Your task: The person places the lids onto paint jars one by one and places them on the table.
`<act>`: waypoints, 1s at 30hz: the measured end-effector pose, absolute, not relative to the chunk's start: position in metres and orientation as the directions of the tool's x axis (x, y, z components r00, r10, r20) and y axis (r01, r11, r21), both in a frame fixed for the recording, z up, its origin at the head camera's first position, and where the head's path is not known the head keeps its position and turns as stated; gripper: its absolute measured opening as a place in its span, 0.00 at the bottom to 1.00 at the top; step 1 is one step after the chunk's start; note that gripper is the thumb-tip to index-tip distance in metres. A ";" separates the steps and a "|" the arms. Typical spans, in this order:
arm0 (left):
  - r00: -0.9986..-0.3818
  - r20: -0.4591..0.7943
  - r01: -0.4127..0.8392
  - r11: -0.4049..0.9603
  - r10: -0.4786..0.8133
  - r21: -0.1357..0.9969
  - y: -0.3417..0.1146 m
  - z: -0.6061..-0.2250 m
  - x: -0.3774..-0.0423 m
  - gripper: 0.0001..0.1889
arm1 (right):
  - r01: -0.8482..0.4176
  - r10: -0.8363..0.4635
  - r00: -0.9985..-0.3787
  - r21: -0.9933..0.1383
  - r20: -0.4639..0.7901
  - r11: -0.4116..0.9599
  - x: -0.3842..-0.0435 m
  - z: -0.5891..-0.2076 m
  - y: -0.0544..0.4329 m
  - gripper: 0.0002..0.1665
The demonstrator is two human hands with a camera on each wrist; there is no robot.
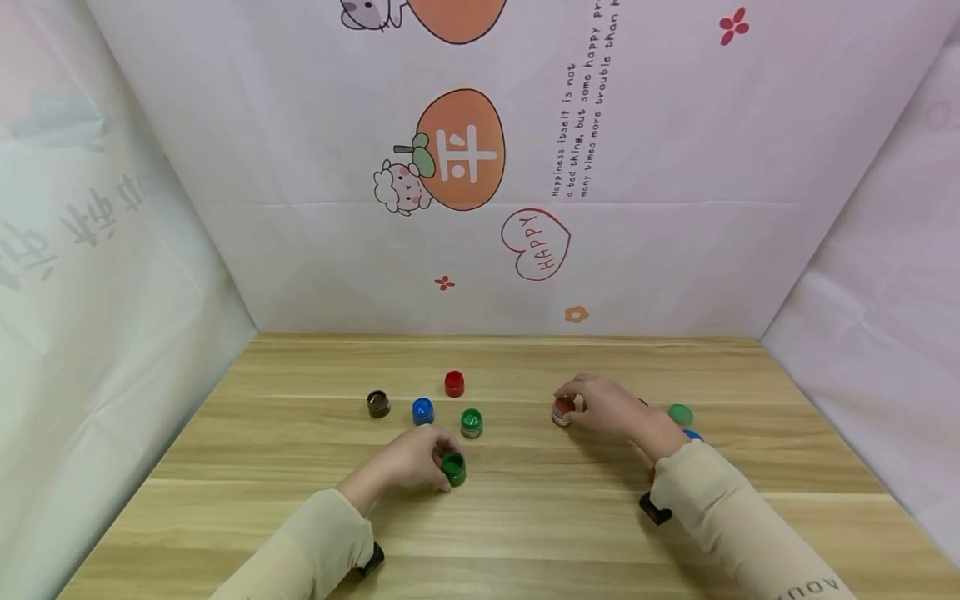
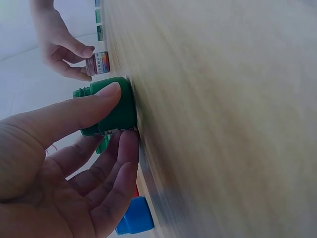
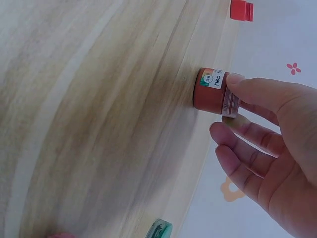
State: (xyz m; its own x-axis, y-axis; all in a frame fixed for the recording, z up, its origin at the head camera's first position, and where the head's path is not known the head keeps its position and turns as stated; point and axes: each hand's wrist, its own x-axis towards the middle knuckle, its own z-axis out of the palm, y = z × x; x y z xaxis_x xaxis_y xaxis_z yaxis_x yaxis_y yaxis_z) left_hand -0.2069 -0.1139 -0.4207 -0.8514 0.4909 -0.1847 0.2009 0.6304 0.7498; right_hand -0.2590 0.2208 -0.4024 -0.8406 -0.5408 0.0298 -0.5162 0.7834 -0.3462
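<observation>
Head view: the left hand (image 1: 411, 458) holds a dark green jar (image 1: 453, 470), thumb on one flank and fingertips on the other; the left wrist view shows its threaded neck bare. Whether its base touches the wooden table (image 1: 525, 533) I cannot tell. To the right of the dark green jar and a little beyond it, the right hand (image 1: 603, 406) pinches a rust-brown jar (image 1: 562, 412) by its ridged lid (image 3: 231, 103) between thumb and finger.

Just beyond the dark green jar stands a brighter green jar (image 1: 472, 423). A blue jar (image 1: 423, 412) sits beyond it and slightly left, a dark brown jar (image 1: 378, 405) farther left, and a red jar (image 1: 453, 384) straight beyond, past the brighter green one. Well to the right of the dark green jar, past the right hand, lie a pale green round piece (image 1: 681, 414) and a blue piece (image 1: 692, 434) partly hidden by the beige right sleeve (image 1: 720, 500). Beyond the dark green jar, at the table's far edge, rises a white printed cloth (image 1: 337, 267).
</observation>
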 end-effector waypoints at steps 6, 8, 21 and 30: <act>-0.867 -0.159 0.205 0.629 0.472 0.750 -0.116 -0.418 -0.209 0.19 | -0.510 -0.539 -0.842 -0.336 0.010 0.792 -0.261 -0.401 0.221 0.21; -0.869 -0.149 0.213 0.629 0.471 0.748 -0.116 -0.417 -0.209 0.18 | -0.517 -0.543 -0.839 -0.327 0.013 0.791 -0.262 -0.401 0.221 0.21; -0.885 -0.122 0.194 0.595 0.449 0.780 -0.119 -0.415 -0.206 0.19 | -0.490 -0.530 -0.848 -0.397 0.010 0.776 -0.258 -0.390 0.227 0.22; -0.901 -0.081 0.208 0.588 0.425 0.781 -0.119 -0.412 -0.205 0.20 | -0.522 -0.536 -0.840 -0.392 0.083 0.758 -0.258 -0.379 0.244 0.19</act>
